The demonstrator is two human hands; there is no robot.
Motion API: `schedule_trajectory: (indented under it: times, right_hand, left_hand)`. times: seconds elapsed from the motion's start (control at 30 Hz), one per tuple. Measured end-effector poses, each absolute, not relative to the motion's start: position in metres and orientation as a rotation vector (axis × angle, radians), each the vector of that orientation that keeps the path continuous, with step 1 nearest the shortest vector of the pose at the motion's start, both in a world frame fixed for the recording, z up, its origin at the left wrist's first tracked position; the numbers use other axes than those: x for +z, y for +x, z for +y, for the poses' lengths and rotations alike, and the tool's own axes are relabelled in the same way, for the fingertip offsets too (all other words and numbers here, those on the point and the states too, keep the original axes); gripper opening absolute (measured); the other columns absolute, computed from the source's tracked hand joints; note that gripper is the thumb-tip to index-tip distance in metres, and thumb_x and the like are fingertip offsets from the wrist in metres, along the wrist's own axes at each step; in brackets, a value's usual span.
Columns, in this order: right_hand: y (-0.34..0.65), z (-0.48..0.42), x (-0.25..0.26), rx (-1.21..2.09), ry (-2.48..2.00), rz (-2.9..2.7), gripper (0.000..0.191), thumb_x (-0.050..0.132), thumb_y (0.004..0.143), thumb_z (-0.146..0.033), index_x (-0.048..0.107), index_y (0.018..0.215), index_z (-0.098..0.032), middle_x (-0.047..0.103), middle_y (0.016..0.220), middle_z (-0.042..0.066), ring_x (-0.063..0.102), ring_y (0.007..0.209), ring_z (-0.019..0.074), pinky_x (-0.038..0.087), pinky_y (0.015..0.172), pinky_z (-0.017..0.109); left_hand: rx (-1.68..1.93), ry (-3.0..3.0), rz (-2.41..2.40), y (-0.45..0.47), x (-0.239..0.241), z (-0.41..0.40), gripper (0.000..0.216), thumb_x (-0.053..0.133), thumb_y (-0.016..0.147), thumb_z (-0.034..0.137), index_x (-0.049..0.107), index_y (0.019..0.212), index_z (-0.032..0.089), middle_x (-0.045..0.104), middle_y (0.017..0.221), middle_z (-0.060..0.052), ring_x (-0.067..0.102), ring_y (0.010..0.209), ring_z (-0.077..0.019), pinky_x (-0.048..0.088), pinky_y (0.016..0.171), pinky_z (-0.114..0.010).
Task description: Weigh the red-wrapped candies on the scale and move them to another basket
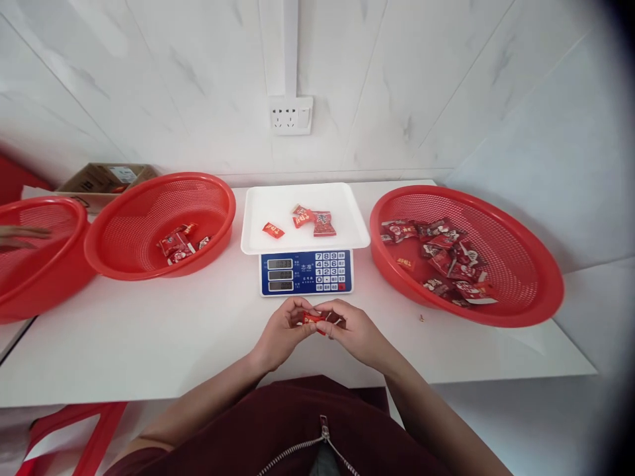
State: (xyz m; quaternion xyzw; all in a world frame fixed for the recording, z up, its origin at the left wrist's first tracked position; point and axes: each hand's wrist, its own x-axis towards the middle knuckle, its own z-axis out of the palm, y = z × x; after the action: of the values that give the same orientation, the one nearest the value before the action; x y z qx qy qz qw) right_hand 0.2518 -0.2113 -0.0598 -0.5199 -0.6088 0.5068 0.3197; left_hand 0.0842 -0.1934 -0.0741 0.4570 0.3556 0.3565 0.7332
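Just in front of the scale, my left hand [284, 332] and my right hand [353, 329] meet, both closed on a small red snack packet [312, 318]. Thumbs and fingertips pinch it from either side, and part of it is hidden behind the fingers. Beyond them stands a digital scale [307, 272] with a blue keypad panel. On its white tray [255, 205] lie a small red packet [273, 230] at the left and a few more red packets [324, 223] grouped near the middle.
A red basket [540, 277] on the right holds several red packets. Another red basket [218, 198] on the left holds a smaller pile. At the far left, a person's hand [22, 235] reaches over a third basket [59, 291]. An open cardboard box [94, 177] sits behind.
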Motion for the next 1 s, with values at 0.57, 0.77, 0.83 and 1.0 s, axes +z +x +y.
schedule_trajectory:
  times: [0.57,0.77,0.83,1.0]
  right_hand:
    - [0.264,-0.222,-0.063,1.472,-1.252,-1.253,0.027,0.056,0.080,-0.036,0.056,0.101,-0.020,0.059,0.085,0.002,0.061,0.072,0.0139,0.052,0.064,0.031]
    - [0.275,-0.238,-0.069,1.480,-1.361,-1.354,0.025,0.054,0.082,-0.036,0.058,0.101,-0.021,0.060,0.085,0.003,0.059,0.075,0.0150,0.052,0.067,0.032]
    - [0.277,-0.240,-0.069,1.458,-1.390,-1.379,0.026,0.053,0.082,-0.037,0.057,0.102,-0.021,0.060,0.086,0.003,0.059,0.075,0.0154,0.052,0.067,0.033]
    - [0.283,-0.241,-0.064,1.432,-1.431,-1.427,0.028,0.050,0.083,-0.039,0.056,0.103,-0.021,0.061,0.086,0.003,0.059,0.075,0.0153,0.051,0.069,0.033]
  left_hand:
    - [1.114,1.908,1.024,0.065,-0.025,-0.130,0.014,0.061,0.079,0.026,0.060,0.090,0.018,0.061,0.089,-0.004,0.060,0.081,-0.0149,0.051,0.074,-0.029]
    - [1.188,2.182,1.264,0.065,0.004,-0.068,0.014,0.060,0.078,0.020,0.061,0.092,0.018,0.060,0.094,-0.003,0.061,0.077,-0.0123,0.052,0.071,-0.025]
    - [1.156,2.222,1.300,0.067,0.004,-0.054,0.014,0.059,0.078,0.019,0.061,0.092,0.018,0.061,0.094,-0.003,0.061,0.076,-0.0121,0.051,0.069,-0.024]
    - [1.081,2.166,1.376,0.067,-0.008,-0.036,0.014,0.058,0.078,0.020,0.062,0.091,0.018,0.063,0.093,-0.003,0.061,0.077,-0.0131,0.051,0.067,-0.023]
